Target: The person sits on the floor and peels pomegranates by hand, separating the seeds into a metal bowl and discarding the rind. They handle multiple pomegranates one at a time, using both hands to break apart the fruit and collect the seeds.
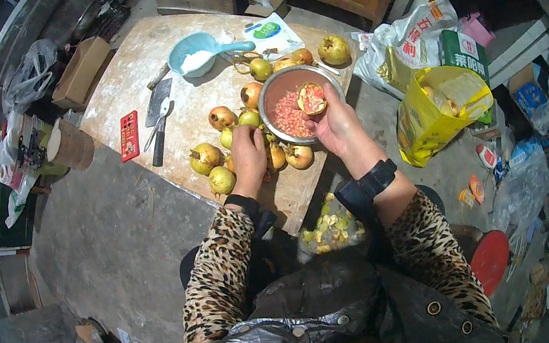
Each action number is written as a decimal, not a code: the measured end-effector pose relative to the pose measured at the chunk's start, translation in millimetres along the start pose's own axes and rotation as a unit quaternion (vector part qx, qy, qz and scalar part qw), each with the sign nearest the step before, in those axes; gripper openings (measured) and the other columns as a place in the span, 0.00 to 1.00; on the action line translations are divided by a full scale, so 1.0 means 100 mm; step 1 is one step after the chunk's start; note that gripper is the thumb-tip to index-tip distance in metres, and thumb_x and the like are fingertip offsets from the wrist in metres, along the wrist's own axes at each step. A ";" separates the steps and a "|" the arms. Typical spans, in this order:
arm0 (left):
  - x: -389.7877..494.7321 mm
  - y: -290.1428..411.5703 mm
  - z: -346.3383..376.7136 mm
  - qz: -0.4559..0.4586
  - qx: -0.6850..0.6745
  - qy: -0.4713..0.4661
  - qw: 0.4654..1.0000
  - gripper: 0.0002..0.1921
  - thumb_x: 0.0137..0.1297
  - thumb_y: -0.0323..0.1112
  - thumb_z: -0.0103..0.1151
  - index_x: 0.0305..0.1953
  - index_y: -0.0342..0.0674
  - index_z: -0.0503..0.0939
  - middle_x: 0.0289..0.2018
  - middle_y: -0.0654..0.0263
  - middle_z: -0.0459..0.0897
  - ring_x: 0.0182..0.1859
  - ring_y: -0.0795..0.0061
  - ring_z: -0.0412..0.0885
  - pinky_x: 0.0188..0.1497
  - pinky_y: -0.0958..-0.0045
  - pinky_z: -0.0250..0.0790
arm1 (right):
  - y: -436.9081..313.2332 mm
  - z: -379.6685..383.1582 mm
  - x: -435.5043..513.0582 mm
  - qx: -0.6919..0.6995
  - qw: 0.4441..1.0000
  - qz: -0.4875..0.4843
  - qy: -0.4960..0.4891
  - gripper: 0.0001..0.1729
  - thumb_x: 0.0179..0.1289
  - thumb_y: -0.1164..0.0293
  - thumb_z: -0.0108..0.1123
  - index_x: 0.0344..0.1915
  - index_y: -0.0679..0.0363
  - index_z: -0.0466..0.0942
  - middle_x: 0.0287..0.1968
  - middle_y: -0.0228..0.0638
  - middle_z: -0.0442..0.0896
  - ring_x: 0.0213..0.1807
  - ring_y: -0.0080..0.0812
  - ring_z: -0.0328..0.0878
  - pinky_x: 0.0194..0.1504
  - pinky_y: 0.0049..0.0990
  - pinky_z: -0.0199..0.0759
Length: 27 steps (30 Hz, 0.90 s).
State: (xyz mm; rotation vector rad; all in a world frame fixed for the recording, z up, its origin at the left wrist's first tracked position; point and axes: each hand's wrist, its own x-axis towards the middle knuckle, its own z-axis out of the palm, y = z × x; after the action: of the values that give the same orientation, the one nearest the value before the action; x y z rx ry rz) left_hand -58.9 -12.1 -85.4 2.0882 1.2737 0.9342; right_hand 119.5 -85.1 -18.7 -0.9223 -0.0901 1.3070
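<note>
My right hand [329, 120] holds an opened pomegranate piece [312, 98], its red seeds showing, over a metal bowl [263, 99]. Loose pomegranate seeds [289, 115] lie in the bowl. My left hand [249, 155] is lowered among the whole pomegranates left of the bowl, fingers bent; whether it grips anything is hidden. Several whole pomegranates [205, 158] in yellow, green and red lie around the bowl's left and near sides, and one [334, 50] sits behind it at the right. All stand on a worn wooden table [183, 137].
A blue ladle [188, 50] with white powder stands at the back beside a plastic packet [274, 35]. A cleaver [159, 102], a black-handled tool [158, 146] and a red case [129, 135] lie left. Right of the table stands a yellow bag [419, 119]; peels [332, 229] lie below the near edge.
</note>
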 end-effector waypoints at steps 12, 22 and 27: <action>0.23 0.57 -0.13 -0.059 -0.273 -0.083 0.957 0.13 0.74 0.41 0.46 0.42 0.37 0.75 0.27 0.70 0.74 0.29 0.84 0.71 0.31 0.80 0.65 | 0.05 0.14 -0.11 0.012 0.998 -0.044 -0.050 0.19 0.75 0.55 0.41 0.54 0.54 0.69 0.49 0.30 0.79 0.47 0.27 0.75 0.42 0.28 0.66; 0.28 1.01 -0.02 0.096 -0.166 0.002 0.981 0.14 0.57 0.30 0.64 0.43 0.34 0.74 0.36 0.55 0.75 0.39 0.58 0.75 0.42 0.64 0.69 | 0.08 0.04 0.05 -0.003 0.992 -0.122 -0.037 0.18 0.76 0.58 0.39 0.55 0.56 0.69 0.48 0.31 0.76 0.45 0.25 0.75 0.45 0.27 0.68; 0.34 1.07 -0.02 0.119 -0.164 -0.023 0.979 0.10 0.55 0.26 0.63 0.39 0.35 0.76 0.36 0.55 0.75 0.37 0.57 0.75 0.40 0.64 0.69 | 0.07 0.00 0.07 -0.050 0.988 -0.144 -0.027 0.18 0.76 0.59 0.41 0.56 0.58 0.69 0.49 0.30 0.76 0.45 0.22 0.73 0.43 0.23 0.67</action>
State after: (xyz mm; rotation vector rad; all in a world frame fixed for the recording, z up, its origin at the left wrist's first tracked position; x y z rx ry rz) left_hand 8.6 -27.0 3.2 2.0093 0.7931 1.1073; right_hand 116.3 -79.3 -25.7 -0.9219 -0.3225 1.0657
